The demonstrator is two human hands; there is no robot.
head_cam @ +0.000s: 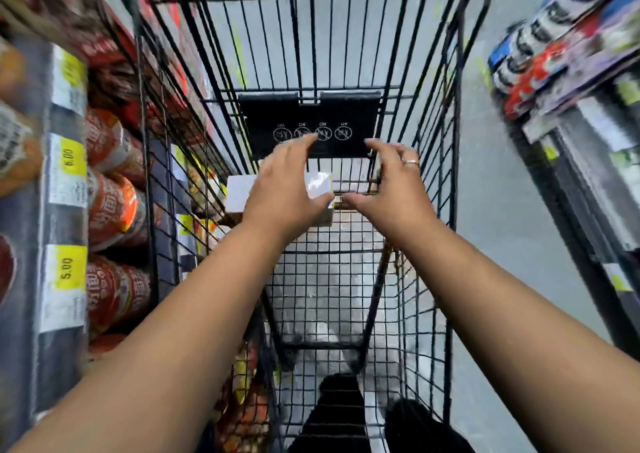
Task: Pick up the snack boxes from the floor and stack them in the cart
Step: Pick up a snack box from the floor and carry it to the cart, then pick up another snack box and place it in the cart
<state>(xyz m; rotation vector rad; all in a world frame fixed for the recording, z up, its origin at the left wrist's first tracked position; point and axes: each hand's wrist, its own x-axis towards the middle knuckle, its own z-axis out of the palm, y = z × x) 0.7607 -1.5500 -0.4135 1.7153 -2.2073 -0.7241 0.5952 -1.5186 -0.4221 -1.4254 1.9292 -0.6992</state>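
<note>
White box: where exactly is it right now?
In the head view the white box is inside the cart, left of centre, partly hidden beneath the left hand, just below the black seat flap.

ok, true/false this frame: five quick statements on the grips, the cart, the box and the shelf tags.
1. The left grip and right grip both reach into the black wire shopping cart. True.
2. The right grip wears a ring. True.
3. The white rectangular box lies on the floor outside the cart. False: it is inside the cart, partly under the left grip.
4. The shelf price tags are green. False: yellow.
5. The right grip holds a noodle cup. False: it holds nothing; the red-orange noodle cups sit on the left shelf.
</note>
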